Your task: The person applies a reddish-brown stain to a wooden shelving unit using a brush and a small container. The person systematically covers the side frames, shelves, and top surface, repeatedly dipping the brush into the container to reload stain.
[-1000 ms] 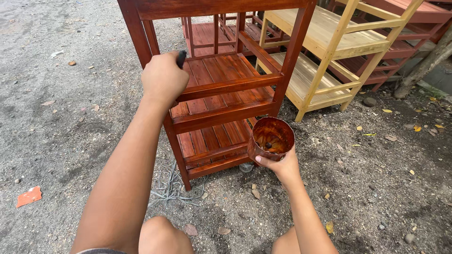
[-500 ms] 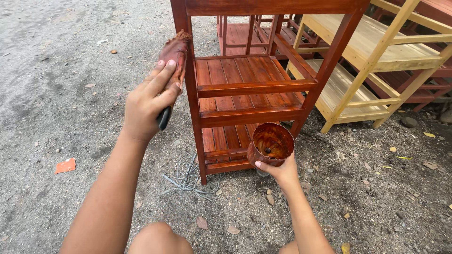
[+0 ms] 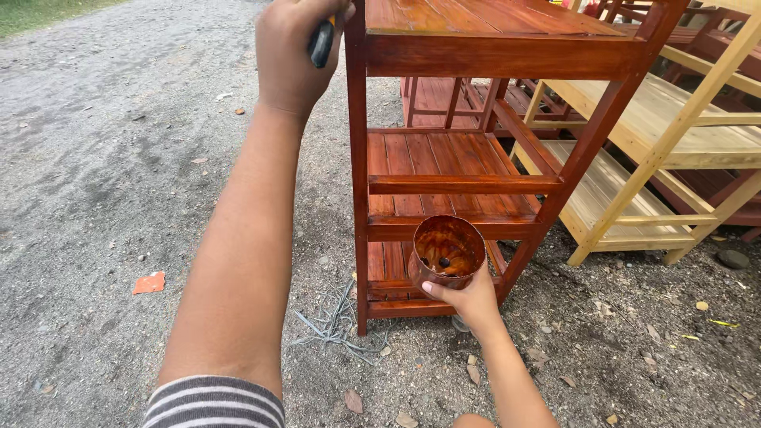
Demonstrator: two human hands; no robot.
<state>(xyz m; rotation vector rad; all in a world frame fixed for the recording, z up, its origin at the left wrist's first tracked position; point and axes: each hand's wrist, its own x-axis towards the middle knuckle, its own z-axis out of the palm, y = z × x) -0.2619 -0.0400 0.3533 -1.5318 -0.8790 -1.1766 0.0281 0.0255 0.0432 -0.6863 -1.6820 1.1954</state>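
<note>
A red-brown stained wooden shelf rack [image 3: 464, 184] with three slatted tiers stands on gravel in front of me. My left hand [image 3: 292, 49] is raised beside its top left post, closed on a dark-handled brush [image 3: 321, 43]; the bristles are out of view above the frame. My right hand [image 3: 468, 299] holds a round stain-coated cup [image 3: 446, 250] low, in front of the rack's lower tiers. The cup's inside is brown and nearly empty.
An unstained pale wooden rack [image 3: 674, 143] stands to the right, with more stained racks [image 3: 444, 99] behind. A clump of grey wire strands [image 3: 337, 326] lies by the rack's front left foot. An orange chip [image 3: 149, 283] lies on the gravel at left.
My left hand has gone up the left post with the brush, from mid height to the top. The view has tilted up and nearer. The cup stays low in my right hand.
</note>
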